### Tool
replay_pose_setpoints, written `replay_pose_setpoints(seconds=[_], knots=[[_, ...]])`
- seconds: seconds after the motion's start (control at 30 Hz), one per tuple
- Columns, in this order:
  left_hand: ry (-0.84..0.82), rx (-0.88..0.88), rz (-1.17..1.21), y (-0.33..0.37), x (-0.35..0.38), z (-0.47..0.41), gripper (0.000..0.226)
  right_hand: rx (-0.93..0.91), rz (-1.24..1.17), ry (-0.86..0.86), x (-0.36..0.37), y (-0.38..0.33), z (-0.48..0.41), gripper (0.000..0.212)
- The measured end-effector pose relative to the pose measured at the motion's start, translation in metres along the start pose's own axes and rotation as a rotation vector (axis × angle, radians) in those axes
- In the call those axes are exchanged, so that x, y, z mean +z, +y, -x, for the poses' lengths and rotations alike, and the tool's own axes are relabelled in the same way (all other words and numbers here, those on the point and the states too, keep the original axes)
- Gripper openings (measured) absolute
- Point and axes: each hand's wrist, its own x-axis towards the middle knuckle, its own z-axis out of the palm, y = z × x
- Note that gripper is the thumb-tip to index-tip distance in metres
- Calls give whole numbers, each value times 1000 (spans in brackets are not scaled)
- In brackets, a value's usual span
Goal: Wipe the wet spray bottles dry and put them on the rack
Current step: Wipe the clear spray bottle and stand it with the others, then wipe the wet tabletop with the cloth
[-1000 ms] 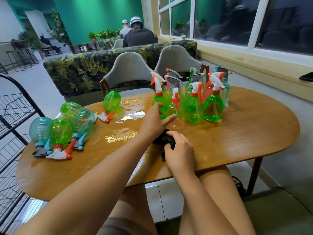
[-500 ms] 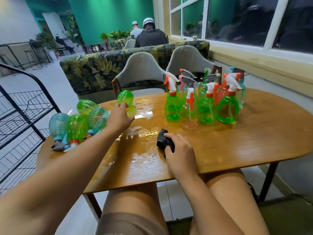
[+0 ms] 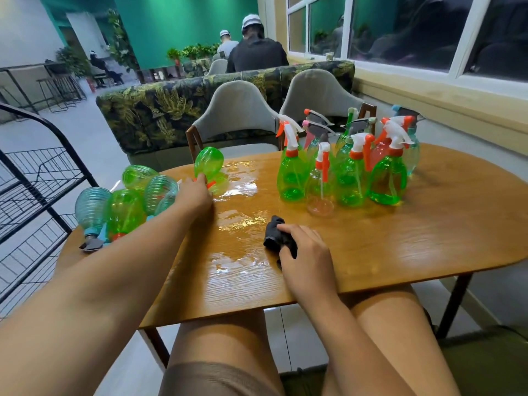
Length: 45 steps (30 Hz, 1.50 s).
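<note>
The left hand (image 3: 194, 192) has gone out from the middle of the table (image 3: 400, 252) to the green bottle (image 3: 208, 162). Now its fingers wrap round the bottle's neck. Close to the person, the right hand (image 3: 305, 252) curls its fingers on a black cloth (image 3: 275, 234) lying on the table. The green bottle is left of the cloth and farther away. It is see-through, bottom up, with an orange trigger. More bottles (image 3: 123, 207) lie in a heap farther left of the cloth. Behind the cloth to the right, other bottles (image 3: 348, 172) stand up together. Water shines on the brown wood just past the cloth. A black wire rack (image 3: 34, 178) stands far left of the cloth. Beyond are two grey chairs (image 3: 234, 110) and a leafy sofa (image 3: 160, 110).
</note>
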Motion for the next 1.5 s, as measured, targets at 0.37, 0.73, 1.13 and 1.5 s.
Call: replay_pose_setpoints(seconds=[0.37, 0.73, 1.13, 1.5], knots=[[-22, 92, -119, 1, 3, 13, 50, -2, 8, -9, 0, 2, 1, 42], [-3, 207, -96, 28, -2, 108, 59, -15, -1, 13, 0, -1, 1, 43], [110, 307, 32, 36, 3, 230, 55, -62, -9, 42, 0, -5, 1, 42], [135, 391, 283, 47, -62, 152, 59, -62, -45, 44, -2, -5, 1, 42]])
